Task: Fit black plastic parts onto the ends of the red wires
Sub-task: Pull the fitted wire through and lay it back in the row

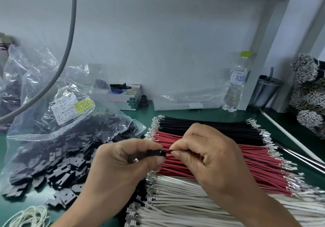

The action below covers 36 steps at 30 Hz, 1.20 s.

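My left hand [123, 158] pinches a small black plastic part [156, 153] between thumb and forefinger. My right hand [207, 156] pinches a thin dark wire [168, 150] whose end meets the part's right side; the rest of the wire is hidden in my fingers. Both hands hover over a flat row of red wires [260, 163] with silver terminals at both ends. A heap of loose black plastic parts [58, 165] spills from a clear bag on the left.
Black wires [211, 126] lie behind the red ones and white wires [184, 200] in front. Clear bags [35, 86], a small box [126, 94], a water bottle [236, 86] and a metal cup [265, 91] stand along the back wall. A grey cable [68, 38] hangs at left.
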Motion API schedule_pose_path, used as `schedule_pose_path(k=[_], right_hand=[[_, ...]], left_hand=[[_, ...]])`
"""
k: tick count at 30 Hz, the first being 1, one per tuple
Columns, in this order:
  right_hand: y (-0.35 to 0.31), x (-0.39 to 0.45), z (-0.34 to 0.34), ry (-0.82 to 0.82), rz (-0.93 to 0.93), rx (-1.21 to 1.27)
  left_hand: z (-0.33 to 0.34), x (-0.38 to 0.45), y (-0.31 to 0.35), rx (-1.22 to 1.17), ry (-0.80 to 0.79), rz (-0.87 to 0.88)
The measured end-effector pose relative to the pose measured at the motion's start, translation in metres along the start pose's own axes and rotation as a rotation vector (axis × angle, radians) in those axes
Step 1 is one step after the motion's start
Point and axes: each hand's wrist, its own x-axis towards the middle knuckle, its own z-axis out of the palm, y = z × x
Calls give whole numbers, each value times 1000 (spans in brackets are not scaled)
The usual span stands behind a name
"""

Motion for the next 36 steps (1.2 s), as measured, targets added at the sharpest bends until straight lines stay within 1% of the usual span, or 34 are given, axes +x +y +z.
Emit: schedule_pose_path(k=[3, 6, 13, 18, 19, 21, 23, 25, 27, 30, 32, 36], right_hand=[[1, -2, 5, 15, -18, 5], [2, -2, 8, 26, -24, 20], [3, 1, 5, 26, -100, -38], [6, -2, 6, -3, -134, -78], [7, -2, 5, 9, -124, -94], [11, 0, 1, 86, -120, -159], [12, 0, -2, 190, -170, -240], [8, -4, 0, 230, -241, -286], [5, -7, 7, 135, -266, -332], [5, -5, 13, -74, -140, -406], [5, -4, 14, -119, -84, -390], [4, -4, 12, -135, -57, -332]], left_hand=[[3, -2, 0, -1, -10, 6], [5, -3, 1, 13, 16, -7], [10, -6, 5, 143, 27, 21], [9, -8, 3, 225, -21, 16], [10, -8, 1, 218, -15, 5], [13, -5, -1, 187, 21, 3], [17, -2, -2, 165, 44, 27], [18, 0, -4, 96, 76, 21], [16, 1, -5, 15, 111, -1], [16, 4, -6, -20, 128, -21], [16, 5, -5, -39, 119, -23], [14, 5, -4, -72, 134, -30]])
